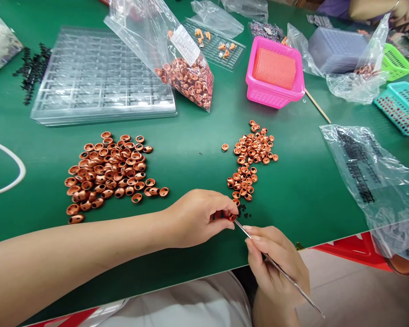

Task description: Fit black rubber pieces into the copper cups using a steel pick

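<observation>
In the head view, a small copper-coloured cup (pixel 232 218) is pinched in the left hand (pixel 197 219), just over the near side of the table (pixel 191 156). That grip is clamped on the cup, thumb and fingertips pretty much wrapped round it. A thin metal tool (pixel 286 274) is held pen-style in the right hand (pixel 280 256), that grip being closed on the shaft. The tool's tip is brought right up to the cup, but whether it's actually poked into the hole can't be told, it's too tiny.

Some little black bits (pixel 246 214) are scattered just beyond the fingertips. Right behind those, a loose pile of smaller-looking copper cups (pixel 254 147) is spread out, and a bigger heap of them (pixel 107 170) is seen beyond the left forearm. More are kept in a clear bag (pixel 191 86), which is leaned over the corner of some stacked plastic trays (pixel 104 75). Further right, a reddish block (pixel 274 68) is sat in a pink basket (pixel 275 96), and black parts (pixel 359 177) are packed in a see-through bag (pixel 385 195).
</observation>
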A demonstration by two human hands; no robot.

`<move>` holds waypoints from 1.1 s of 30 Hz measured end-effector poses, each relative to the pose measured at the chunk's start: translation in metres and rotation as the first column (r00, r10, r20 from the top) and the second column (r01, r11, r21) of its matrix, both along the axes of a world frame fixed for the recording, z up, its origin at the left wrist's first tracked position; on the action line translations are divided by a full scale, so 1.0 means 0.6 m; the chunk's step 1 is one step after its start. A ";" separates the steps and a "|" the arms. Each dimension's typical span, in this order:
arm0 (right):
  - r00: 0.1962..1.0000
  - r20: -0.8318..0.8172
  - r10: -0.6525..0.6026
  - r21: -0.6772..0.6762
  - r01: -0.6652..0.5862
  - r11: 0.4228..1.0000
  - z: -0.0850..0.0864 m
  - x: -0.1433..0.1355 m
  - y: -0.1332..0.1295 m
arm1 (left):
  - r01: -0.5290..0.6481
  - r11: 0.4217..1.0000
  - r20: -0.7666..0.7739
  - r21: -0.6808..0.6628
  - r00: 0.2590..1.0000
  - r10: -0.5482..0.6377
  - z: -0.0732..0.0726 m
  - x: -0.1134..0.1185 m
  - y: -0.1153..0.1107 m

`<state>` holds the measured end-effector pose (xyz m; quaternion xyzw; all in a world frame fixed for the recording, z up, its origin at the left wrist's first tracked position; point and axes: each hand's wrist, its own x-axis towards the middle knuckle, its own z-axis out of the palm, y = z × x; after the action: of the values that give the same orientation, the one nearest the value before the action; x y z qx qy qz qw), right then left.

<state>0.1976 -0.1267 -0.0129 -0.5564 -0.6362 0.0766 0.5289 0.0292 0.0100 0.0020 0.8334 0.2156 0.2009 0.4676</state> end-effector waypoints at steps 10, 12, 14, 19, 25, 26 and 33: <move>1.000 -0.024 0.000 0.010 0.001 1.000 0.000 -0.002 0.000 | 0.000 1.000 0.000 -0.020 1.000 0.000 0.000 0.001 0.001; 0.999 -0.037 0.009 0.017 -0.009 1.000 0.001 -0.002 0.001 | 0.001 1.000 0.005 -0.013 1.000 -0.001 0.001 0.001 0.001; 0.999 -0.036 0.015 0.015 -0.015 1.000 0.002 -0.001 0.001 | 0.002 1.000 0.005 -0.009 1.000 -0.002 0.001 0.000 0.001; 0.999 -0.035 0.004 -0.009 -0.004 1.000 0.003 0.000 0.002 | -0.005 1.000 -0.010 -0.008 1.000 0.005 0.001 0.000 -0.001; 1.000 -0.030 0.002 -0.001 -0.002 1.000 0.000 -0.001 0.001 | 0.000 1.000 -0.008 -0.008 1.000 0.000 0.000 0.000 0.000; 1.000 -0.027 0.000 -0.004 -0.001 1.000 0.000 0.000 0.000 | 0.001 1.000 -0.004 -0.005 1.000 -0.001 0.000 0.000 0.000; 1.000 -0.009 0.023 -0.006 -0.023 1.000 0.001 0.003 -0.002 | 0.012 1.000 0.007 0.005 1.000 -0.012 -0.001 0.000 0.001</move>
<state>0.1991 -0.1281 -0.0124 -0.5501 -0.6402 0.0871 0.5291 0.0292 0.0104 0.0014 0.8351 0.2085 0.2016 0.4674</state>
